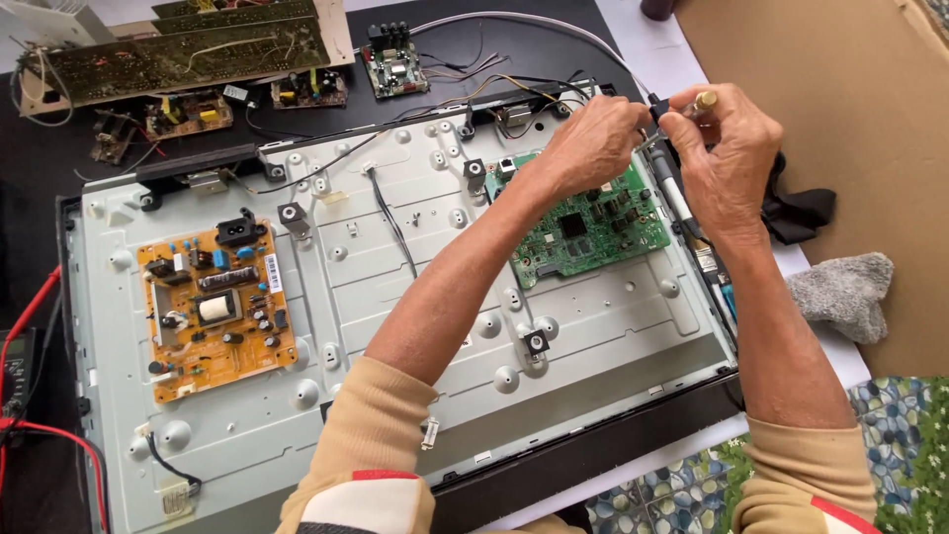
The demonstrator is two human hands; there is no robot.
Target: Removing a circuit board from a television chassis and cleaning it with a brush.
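Note:
My left hand (591, 141) and my right hand (727, 148) meet above the top right corner of an opened flat television back (395, 287). The right hand pinches a small tool with a pale yellowish handle tip (704, 101). The left hand's fingers close on a thin dark cable end (654, 107) right beside it. Just beneath the left hand lies a green circuit board (588, 225). An orange power board (215, 307) sits at the panel's left.
Several loose circuit boards (188, 54) lie at the far left of the black table. Red probe leads (30, 316) run along the left edge. A grey cloth (845, 292) and a black cloth (801, 213) rest at the right, near a brown cardboard sheet (840, 109).

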